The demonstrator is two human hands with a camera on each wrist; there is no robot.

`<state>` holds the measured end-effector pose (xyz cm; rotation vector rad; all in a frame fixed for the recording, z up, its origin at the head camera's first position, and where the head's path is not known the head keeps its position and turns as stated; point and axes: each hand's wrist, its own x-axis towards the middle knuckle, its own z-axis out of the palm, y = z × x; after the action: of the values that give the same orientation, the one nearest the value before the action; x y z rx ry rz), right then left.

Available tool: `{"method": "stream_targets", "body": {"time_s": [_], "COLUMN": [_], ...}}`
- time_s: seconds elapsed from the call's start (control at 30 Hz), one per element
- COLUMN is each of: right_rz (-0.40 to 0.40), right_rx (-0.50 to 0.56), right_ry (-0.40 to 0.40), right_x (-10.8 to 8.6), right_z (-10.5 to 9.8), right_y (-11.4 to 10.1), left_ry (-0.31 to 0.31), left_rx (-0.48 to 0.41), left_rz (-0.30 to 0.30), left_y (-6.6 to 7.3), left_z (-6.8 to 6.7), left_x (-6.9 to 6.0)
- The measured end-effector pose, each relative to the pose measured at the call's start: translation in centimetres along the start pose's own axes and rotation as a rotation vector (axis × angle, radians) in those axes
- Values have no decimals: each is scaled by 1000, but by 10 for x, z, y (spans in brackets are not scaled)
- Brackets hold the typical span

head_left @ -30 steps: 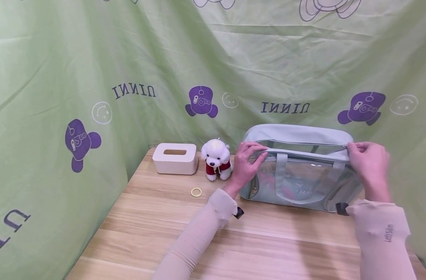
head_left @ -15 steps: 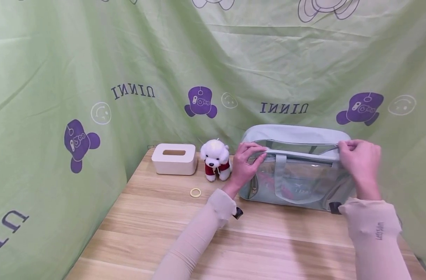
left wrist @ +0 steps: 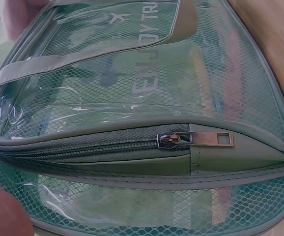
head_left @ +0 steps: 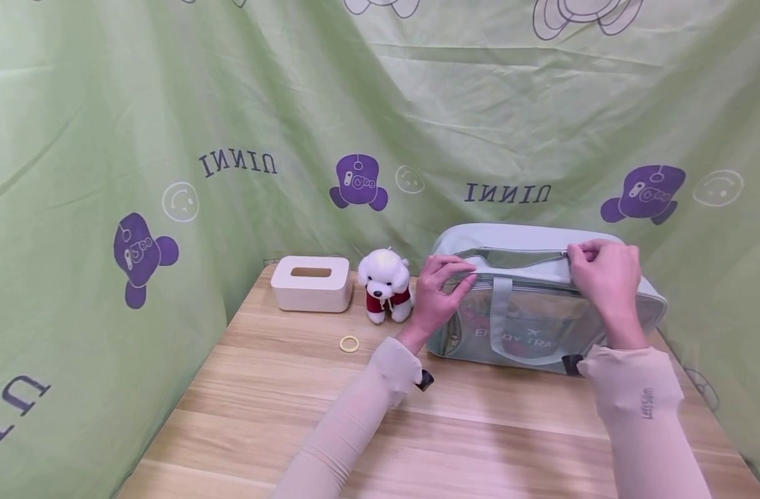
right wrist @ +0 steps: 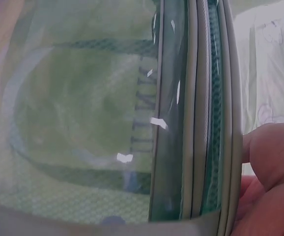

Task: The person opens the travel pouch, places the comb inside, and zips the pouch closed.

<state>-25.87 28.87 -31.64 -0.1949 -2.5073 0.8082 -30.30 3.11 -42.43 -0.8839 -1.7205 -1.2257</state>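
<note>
A pale green, see-through bag stands upright at the back right of the table, its top zip partly open. My left hand pinches the bag's top edge at its left end. At the right part of the top opening, my right hand pinches at the zip, where the slider itself is hidden by fingertips. In the left wrist view, a metal zip pull lies on the bag's side pocket. Part of my right hand shows beside the bag's top edge in the right wrist view.
Left of the bag sits a white toy dog in red clothing. A white tissue box is at the table's back left, with a small yellow ring in front. Green printed cloth hangs behind the wooden table.
My right hand has moved left along the bag's top, and the opening has become shorter. More of the bag's right end shows. My left hand has stayed in place.
</note>
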Motion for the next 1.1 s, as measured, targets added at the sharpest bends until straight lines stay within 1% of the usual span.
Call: {"method": "stream_targets", "body": {"time_s": [0.17,0.6,0.73,0.97,1.1], "right_rz": [-28,-56,-58,-91,-97], "right_rx": [-11,29,34,49,63], "right_ry": [19,-19,-23,-35,-44], "right_x": [0,-2,-2,-4,-5], "right_z": [6,20,23,30,33], "right_y": [-10,-38,-44,-53,-59], "left_ry": [4,25,25,24,24], "left_rx": [2,21,20,14,12], "left_rz": [-3,25,23,29,32], "left_y": [-1,-3,-1,1,1], "left_z": [0,-1,-1,0,0], "left_x": [-1,-3,-3,-3,-3]}}
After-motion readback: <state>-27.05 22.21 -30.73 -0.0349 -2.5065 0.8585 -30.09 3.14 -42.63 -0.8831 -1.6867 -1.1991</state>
